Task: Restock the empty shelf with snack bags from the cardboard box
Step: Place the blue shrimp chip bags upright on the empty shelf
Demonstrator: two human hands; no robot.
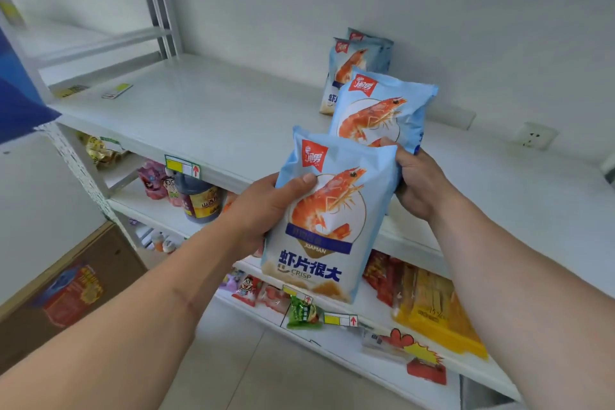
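front bag: pale-blue glossy plastic snack bag (324,210), pillow-shaped, puffed. Printed orange shrimp on a white round panel, red logo tag at top, dark-blue band with Chinese lettering, "CRISP" under it, tan crumbs along the bottom edge. Held upright in front of the shelf edge, tilted slightly right.
left hand: left hand (266,206) grips the front bag at its left edge, thumb across the face near the shrimp, fingers curled behind it.
second bag: same pale-blue shrimp-print bag (382,106), just behind and above the front one, its lower part hidden by the front bag. Over the top shelf.
right hand: right hand (419,180) wraps the right edges of the bags, fingers curled round the second bag's lower right corner, thumb tip on its face.
already stocked: two more matching shrimp bags (352,66) standing upright one behind the other at the back of the shelf against the wall.
top shelf: white flat metal shelf board (199,110), smooth, faint sheen; yellow price tags (116,90) lying on it far left.
lower shelves: mixed goods – dark plastic jug with yellow label (199,200), red and yellow flat packets (429,303), green packet (304,313).
box: brown cardboard box (73,280) on the floor, lower left, red-and-blue sticker on its side.
wall: plain white, white socket (534,140) at right.
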